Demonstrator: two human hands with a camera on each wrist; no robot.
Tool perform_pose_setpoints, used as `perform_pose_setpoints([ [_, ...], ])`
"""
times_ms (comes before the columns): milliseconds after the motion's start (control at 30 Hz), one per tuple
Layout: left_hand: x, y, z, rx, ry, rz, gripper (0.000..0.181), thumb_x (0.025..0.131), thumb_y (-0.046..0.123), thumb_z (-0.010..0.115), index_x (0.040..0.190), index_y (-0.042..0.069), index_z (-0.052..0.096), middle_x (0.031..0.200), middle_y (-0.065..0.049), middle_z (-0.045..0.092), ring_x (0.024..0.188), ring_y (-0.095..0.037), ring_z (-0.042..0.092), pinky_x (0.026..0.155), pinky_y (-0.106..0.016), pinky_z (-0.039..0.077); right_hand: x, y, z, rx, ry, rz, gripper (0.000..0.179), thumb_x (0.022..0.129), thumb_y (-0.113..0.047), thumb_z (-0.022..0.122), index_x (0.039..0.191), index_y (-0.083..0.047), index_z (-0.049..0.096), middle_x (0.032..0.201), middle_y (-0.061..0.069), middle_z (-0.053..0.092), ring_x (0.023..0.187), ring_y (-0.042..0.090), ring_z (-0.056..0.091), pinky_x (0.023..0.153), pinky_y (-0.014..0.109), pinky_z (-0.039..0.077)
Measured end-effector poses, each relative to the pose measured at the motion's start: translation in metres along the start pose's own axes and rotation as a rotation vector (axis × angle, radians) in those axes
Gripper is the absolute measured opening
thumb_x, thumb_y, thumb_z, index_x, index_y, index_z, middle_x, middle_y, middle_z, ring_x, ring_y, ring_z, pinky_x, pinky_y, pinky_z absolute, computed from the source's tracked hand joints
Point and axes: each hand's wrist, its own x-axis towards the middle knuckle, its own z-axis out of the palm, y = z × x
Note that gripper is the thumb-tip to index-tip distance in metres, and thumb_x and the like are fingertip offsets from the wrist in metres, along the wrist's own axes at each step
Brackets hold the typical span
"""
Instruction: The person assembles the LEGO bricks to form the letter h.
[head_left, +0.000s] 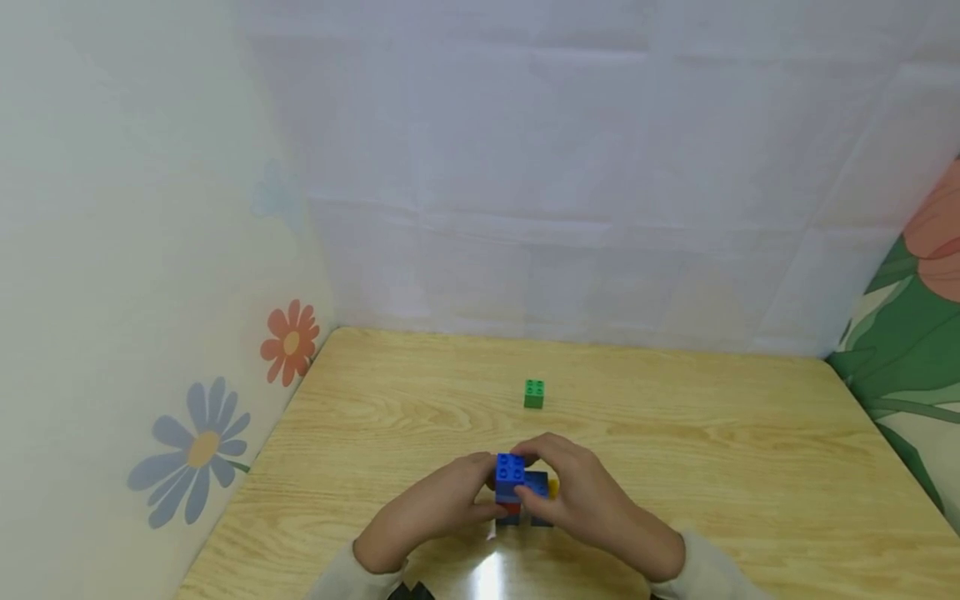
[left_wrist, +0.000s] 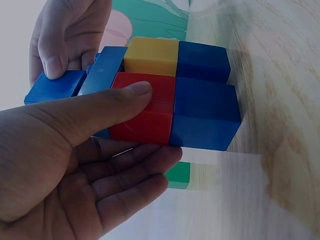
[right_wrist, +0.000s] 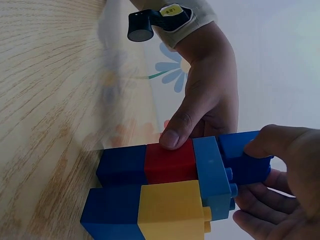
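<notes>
A small block structure stands on the table between both hands. Two dark blue bricks [right_wrist: 122, 165] form its base, with a red brick [left_wrist: 142, 122] above one and a yellow brick [right_wrist: 172, 207] above the other. Across these two lies a longer blue brick [right_wrist: 214, 175], some of its studs showing. A bright blue four-stud brick [head_left: 510, 471] sits at the top, over the red side. My left hand [head_left: 453, 497] grips the structure at the red brick, thumb flat on its face. With thumb and fingers, my right hand [head_left: 583, 497] pinches the bright blue brick.
A green four-stud brick [head_left: 534, 394] lies farther back on the wood-grain table [head_left: 697, 433]. Behind the table hangs a pale cloth [head_left: 525, 183]. A wall with painted flowers [head_left: 202, 450] borders the left side, and a floral panel [head_left: 907, 358] the right.
</notes>
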Motion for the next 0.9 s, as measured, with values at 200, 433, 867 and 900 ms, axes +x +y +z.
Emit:
perform_pose_setpoints([
  [200,-0.0002,0.0007,0.0000,0.004,0.000,0.003,0.030,0.087,0.028,0.074,0.111,0.014,0.061,0.096,0.011,0.063,0.088,-0.003,0.059,0.076,-0.022,0.052,0.0002,0.0013,0.0008,0.019,-0.012,0.032,0.034,0.085,-0.018,0.076,0.116,-0.015,0.063,0.110,-0.010,0.062,0.098,0.007,0.061,0.082,0.032,0.056],
  [433,-0.0002,-0.0006,0.0012,0.004,-0.001,0.008,0.030,0.088,0.027,0.074,0.111,0.014,0.061,0.097,0.011,0.063,0.088,-0.002,0.059,0.076,-0.021,0.052,0.0014,0.0007,0.0001,0.021,-0.032,0.055,0.034,0.085,-0.019,0.076,0.117,-0.016,0.063,0.111,-0.011,0.062,0.100,0.006,0.060,0.084,0.030,0.055],
  [867,-0.0002,-0.0005,0.0005,0.003,-0.002,0.012,0.028,0.088,0.028,0.074,0.108,0.015,0.061,0.097,0.010,0.062,0.088,-0.003,0.059,0.075,-0.021,0.052,0.0017,-0.0001,-0.0008,0.020,-0.044,0.047,0.034,0.086,-0.020,0.076,0.118,-0.017,0.063,0.113,-0.011,0.062,0.103,0.006,0.060,0.085,0.033,0.055],
  [900,0.0000,-0.0006,0.0004,0.004,-0.002,0.010,0.027,0.088,0.028,0.074,0.108,0.015,0.061,0.097,0.010,0.062,0.088,-0.003,0.059,0.075,-0.021,0.052,0.0017,0.0000,-0.0009,0.020,-0.044,0.044,0.034,0.086,-0.020,0.076,0.118,-0.017,0.063,0.113,-0.011,0.062,0.103,0.006,0.060,0.085,0.033,0.055],
])
